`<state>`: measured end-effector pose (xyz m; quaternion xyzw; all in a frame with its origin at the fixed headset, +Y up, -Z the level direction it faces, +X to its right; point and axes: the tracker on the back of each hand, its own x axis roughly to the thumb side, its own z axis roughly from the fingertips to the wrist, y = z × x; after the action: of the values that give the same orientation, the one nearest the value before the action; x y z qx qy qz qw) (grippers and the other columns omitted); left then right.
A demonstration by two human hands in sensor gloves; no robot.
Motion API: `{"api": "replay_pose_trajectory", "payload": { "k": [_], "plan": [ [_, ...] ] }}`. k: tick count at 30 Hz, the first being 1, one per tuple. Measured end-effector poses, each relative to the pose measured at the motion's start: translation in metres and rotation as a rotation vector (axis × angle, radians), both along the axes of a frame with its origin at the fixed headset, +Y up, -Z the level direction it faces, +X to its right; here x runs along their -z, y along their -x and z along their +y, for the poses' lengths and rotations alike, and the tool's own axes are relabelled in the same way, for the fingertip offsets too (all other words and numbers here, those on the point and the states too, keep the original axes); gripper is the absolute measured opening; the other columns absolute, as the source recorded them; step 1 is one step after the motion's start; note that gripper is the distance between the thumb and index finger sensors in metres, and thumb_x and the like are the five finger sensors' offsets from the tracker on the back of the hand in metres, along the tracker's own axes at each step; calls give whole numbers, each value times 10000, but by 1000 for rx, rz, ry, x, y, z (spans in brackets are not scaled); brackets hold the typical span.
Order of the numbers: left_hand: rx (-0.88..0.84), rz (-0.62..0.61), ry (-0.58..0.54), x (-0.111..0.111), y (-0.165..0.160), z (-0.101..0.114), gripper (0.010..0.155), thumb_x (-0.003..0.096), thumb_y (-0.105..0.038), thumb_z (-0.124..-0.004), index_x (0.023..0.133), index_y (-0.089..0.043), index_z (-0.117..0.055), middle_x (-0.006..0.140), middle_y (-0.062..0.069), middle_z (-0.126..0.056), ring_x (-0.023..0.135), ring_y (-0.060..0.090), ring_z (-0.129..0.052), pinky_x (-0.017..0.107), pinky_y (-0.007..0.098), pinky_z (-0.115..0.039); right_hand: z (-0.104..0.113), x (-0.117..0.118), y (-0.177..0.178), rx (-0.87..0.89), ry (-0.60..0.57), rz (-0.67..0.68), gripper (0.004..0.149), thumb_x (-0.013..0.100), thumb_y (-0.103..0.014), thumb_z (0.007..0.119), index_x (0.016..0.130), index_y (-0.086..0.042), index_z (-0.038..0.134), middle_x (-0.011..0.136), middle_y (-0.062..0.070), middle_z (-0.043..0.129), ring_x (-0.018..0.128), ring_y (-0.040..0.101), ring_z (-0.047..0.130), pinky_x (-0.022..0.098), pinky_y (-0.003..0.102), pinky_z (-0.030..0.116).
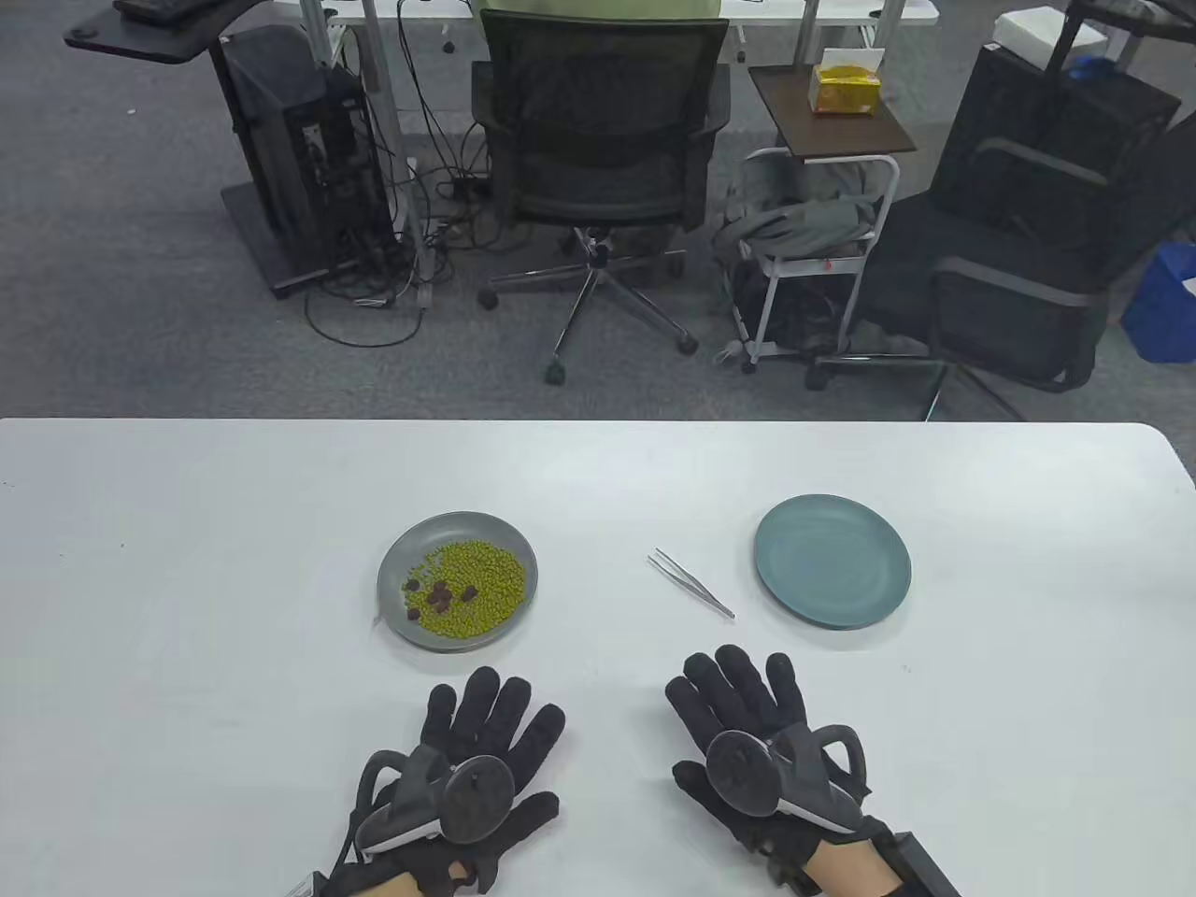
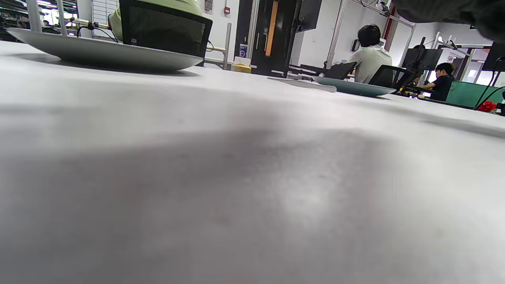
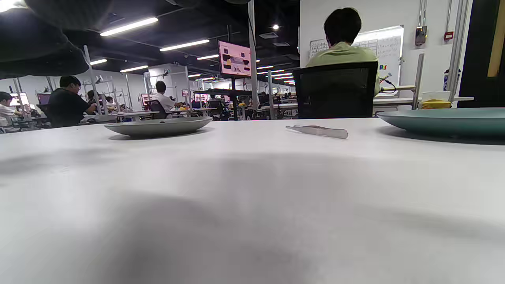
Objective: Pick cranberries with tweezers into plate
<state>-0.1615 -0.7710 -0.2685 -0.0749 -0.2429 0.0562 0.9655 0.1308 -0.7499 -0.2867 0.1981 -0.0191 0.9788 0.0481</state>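
Note:
A grey plate (image 1: pixel 397 561) left of centre holds green beans with several dark cranberries (image 1: pixel 439 592) at its near left. Metal tweezers (image 1: pixel 692 583) lie on the white table between it and an empty teal plate (image 1: pixel 832 561) on the right. My left hand (image 1: pixel 491 724) rests flat on the table near the front edge, fingers spread, holding nothing. My right hand (image 1: pixel 738 696) rests flat just below the tweezers, also empty. The right wrist view shows the grey plate (image 3: pixel 158 127), the tweezers (image 3: pixel 318 131) and the teal plate (image 3: pixel 446 120). The left wrist view shows the grey plate (image 2: pixel 102 53) and teal plate (image 2: pixel 353 87).
The white table (image 1: pixel 187 607) ends at a far edge, with an office chair (image 1: pixel 598 140), a small cart (image 1: pixel 822 215) and floor cables beyond it.

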Motion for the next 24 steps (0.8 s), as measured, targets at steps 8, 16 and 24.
{"api": "replay_pose_trajectory", "payload": {
  "k": [8,16,24],
  "plan": [
    [0,-2,2,0,0,0,813,451,-725,-608,1051,-490,-113,1157,-45,-153,1090,309,-25,739,617,-62,0,0,0,4,0,2,768,342,-648,572,991,-436,219,1128,-133,115,1124,243,154,790,578,82],
    [-3,-5,14,-1,-1,-1,812,450,-727,-606,1051,-492,-112,1157,-46,-153,1090,309,-24,740,616,-62,-1,-1,-1,24,15,-4,770,342,-648,573,991,-432,220,1125,-130,145,1125,239,165,793,577,94],
    [6,-7,19,-1,-2,-1,814,451,-727,-605,1052,-489,-111,1157,-42,-154,1089,310,-24,739,616,-63,-1,-2,0,17,11,2,768,341,-649,572,990,-435,221,1126,-131,145,1125,241,169,794,575,97]
  ]
}}
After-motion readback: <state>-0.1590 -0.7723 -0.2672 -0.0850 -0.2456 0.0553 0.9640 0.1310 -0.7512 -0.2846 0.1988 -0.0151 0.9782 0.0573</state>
